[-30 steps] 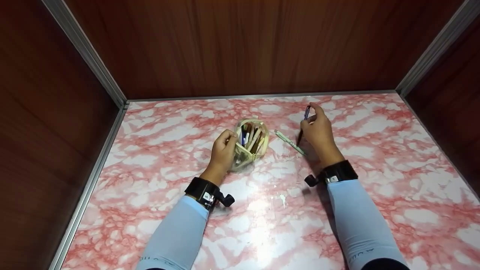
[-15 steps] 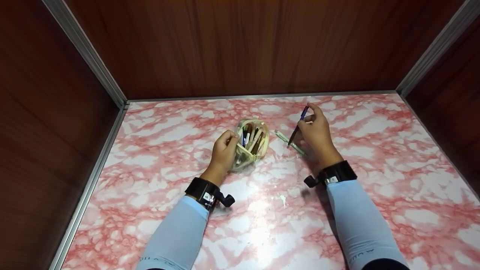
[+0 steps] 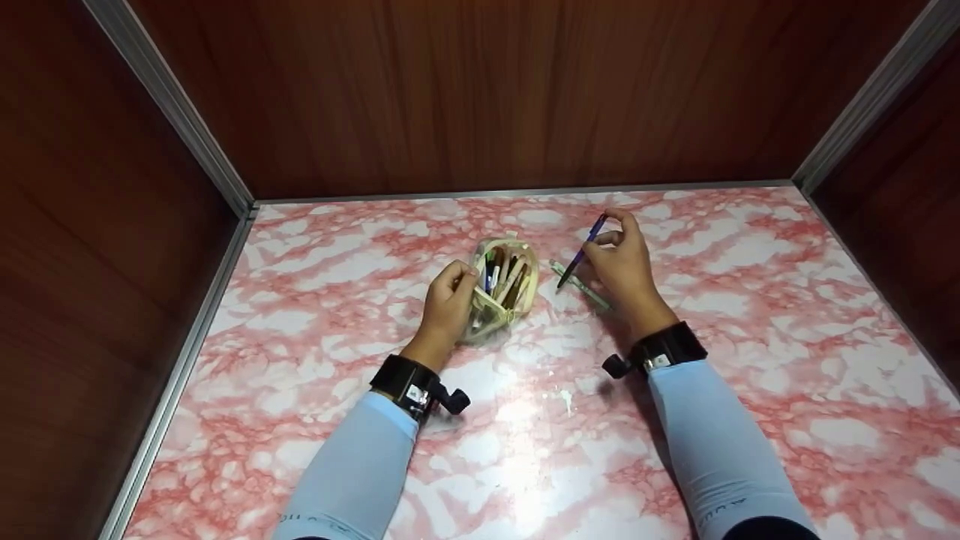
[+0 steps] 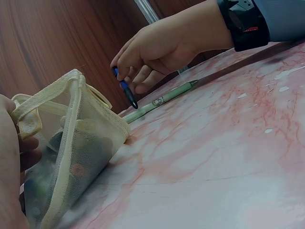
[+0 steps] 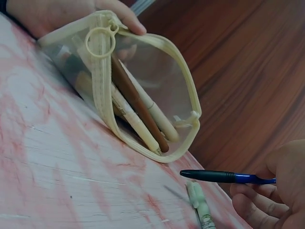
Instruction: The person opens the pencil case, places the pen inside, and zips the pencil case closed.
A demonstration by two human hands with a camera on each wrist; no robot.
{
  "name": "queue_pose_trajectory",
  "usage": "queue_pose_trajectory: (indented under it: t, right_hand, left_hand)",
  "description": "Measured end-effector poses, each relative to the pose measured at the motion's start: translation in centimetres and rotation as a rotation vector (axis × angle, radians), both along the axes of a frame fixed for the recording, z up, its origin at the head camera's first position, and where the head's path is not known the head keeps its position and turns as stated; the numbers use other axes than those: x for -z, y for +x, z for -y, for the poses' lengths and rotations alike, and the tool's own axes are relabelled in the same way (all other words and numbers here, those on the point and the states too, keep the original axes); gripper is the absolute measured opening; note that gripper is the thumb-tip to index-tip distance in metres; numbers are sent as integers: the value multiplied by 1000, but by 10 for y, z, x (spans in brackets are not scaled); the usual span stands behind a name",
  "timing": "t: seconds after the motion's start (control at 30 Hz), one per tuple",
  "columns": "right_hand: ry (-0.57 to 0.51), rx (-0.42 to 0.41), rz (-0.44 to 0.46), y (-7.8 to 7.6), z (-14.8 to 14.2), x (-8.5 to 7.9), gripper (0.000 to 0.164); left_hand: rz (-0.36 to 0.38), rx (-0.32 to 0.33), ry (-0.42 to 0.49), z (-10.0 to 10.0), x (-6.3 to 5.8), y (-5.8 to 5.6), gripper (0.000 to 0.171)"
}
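A see-through mesh pencil case with a cream zipper edge stands unzipped on the table, several pens inside it. My left hand grips its left rim between thumb and fingers. To the right, my right hand pinches a blue pen near its upper end, the dark end slanting down toward the case. Beneath that pen a pale green pen lies on the table, apart from both hands. In the right wrist view, the case's round zipper pull hangs at the opening's corner.
The table has a red and white marbled top. Dark wood panels with grey metal edging stand at the back and both sides. Each wrist carries a black strap with a small camera.
My right hand has moved left toward the pencil case, and the blue pen has tilted so its lower end points further left. My left hand and the case have stayed put.
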State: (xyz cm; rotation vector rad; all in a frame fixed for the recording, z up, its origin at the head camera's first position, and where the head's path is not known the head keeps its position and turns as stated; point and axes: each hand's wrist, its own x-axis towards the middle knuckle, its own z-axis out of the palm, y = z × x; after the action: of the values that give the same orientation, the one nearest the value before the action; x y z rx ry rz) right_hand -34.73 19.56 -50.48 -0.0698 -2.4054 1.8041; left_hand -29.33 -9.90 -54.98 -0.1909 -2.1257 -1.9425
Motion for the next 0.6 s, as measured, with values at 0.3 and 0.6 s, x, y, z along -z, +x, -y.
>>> queue_pose_trajectory:
  t: [0.3, 0.6]
  right_hand:
    - [-156, -34, 12, -3, 7, 6, 70]
    - [-129, -91, 0, -2, 9, 9, 68]
  left_hand:
    - [-10, 0, 14, 2, 9, -3, 22]
    - [-27, 10, -29, 3, 5, -3, 25]
